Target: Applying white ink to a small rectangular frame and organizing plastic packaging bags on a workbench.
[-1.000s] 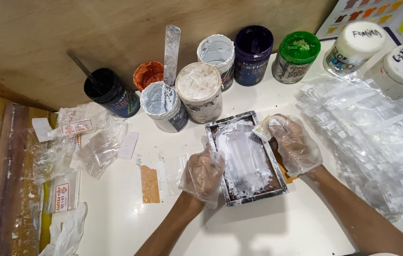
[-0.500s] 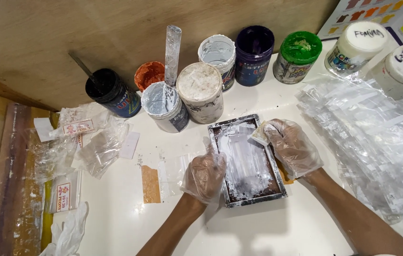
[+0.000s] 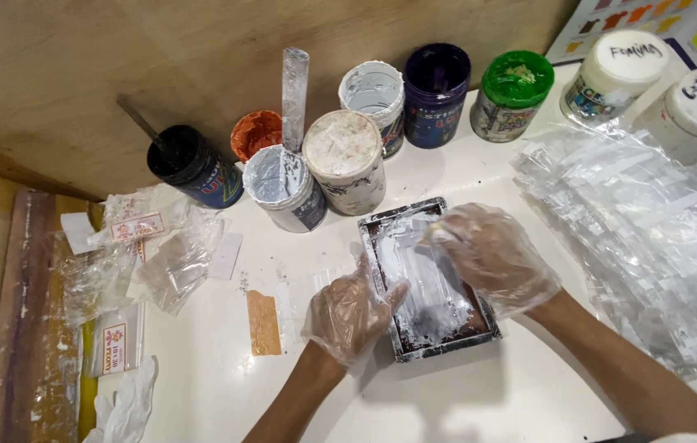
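Observation:
A small dark-rimmed printing frame (image 3: 445,350), smeared with white paint, lies flat on the white table. My left hand (image 3: 348,312), in a clear plastic glove, presses on the frame's left rim with the thumb over the edge. My right hand (image 3: 492,258), also gloved, lies over the frame's upper right part. Its fingers are closed on a small scraper (image 3: 437,235) that touches the white paint. Most of the scraper is hidden under the hand.
Several open paint jars stand behind the frame: black (image 3: 193,168), orange (image 3: 254,135), white with a stick (image 3: 283,184), dark purple (image 3: 435,90), green (image 3: 512,90). Clear plastic bags (image 3: 652,238) are heaped at the right. Small labelled bags (image 3: 152,246) and a wooden board (image 3: 29,312) lie at the left.
My right hand has slid with the scraper from the frame's right side toward its upper middle. My left hand has stayed on the left rim.

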